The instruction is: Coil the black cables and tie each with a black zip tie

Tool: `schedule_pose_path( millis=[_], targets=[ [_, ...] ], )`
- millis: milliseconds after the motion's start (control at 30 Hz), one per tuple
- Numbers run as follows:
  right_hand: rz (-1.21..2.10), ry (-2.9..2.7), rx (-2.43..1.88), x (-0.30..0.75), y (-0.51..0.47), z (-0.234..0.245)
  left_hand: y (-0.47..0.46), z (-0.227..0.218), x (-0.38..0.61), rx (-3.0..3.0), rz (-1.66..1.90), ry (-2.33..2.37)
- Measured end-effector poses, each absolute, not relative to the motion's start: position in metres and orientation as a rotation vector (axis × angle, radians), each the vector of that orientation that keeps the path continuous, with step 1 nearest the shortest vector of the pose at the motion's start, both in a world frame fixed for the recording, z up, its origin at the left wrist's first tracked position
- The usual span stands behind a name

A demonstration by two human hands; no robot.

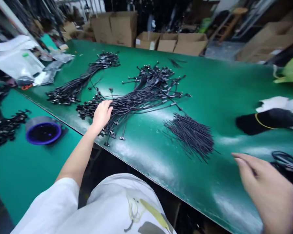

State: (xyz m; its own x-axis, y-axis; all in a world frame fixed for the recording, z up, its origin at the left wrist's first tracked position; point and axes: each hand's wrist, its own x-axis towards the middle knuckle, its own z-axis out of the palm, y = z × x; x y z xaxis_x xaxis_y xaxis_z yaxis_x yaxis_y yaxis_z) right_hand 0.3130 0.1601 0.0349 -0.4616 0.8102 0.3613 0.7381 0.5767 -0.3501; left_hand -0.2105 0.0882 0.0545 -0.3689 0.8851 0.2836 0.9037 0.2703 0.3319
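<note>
My left hand [102, 114] lies over a large bundle of black cables with small connectors [146, 97] and curls around its wires, near the table's front edge. Behind it, a second bundle of black cables [80, 79] lies further left. To the right of the large bundle is a fan of short, thin black wires [190, 138]. My right hand [263, 185] hovers over the green mat at the lower right, fingers apart, holding nothing. Just beyond its fingertips lies a coil of dark cable [285, 161], partly hidden.
A lower green table [21, 169] on the left holds a roll of tape with a blue core [43, 130] and more black cables. White plastic bags [16, 61] lie at the far left. Cardboard boxes [171, 42] stand beyond the table. A black-and-white object [268, 120] lies at the right.
</note>
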Motion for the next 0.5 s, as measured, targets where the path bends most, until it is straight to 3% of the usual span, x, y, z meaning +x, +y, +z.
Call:
schedule_pose_path(
  millis=[67, 167, 500],
  targets=[
    [0.227, -2.317, -1.275, 0.27, 0.167, 0.032, 0.112, 0.06, -0.248, -1.7, -0.395, -2.596],
    [0.253, -2.441, -1.142, 0.215, 0.173, 0.03, 0.145, 0.066, -0.278, -1.872, -0.229, -2.645],
    [0.223, -2.783, -0.798, 0.147, 0.161, 0.0, 0.112, 0.053, -0.245, -2.128, -0.171, -2.303]
  ],
)
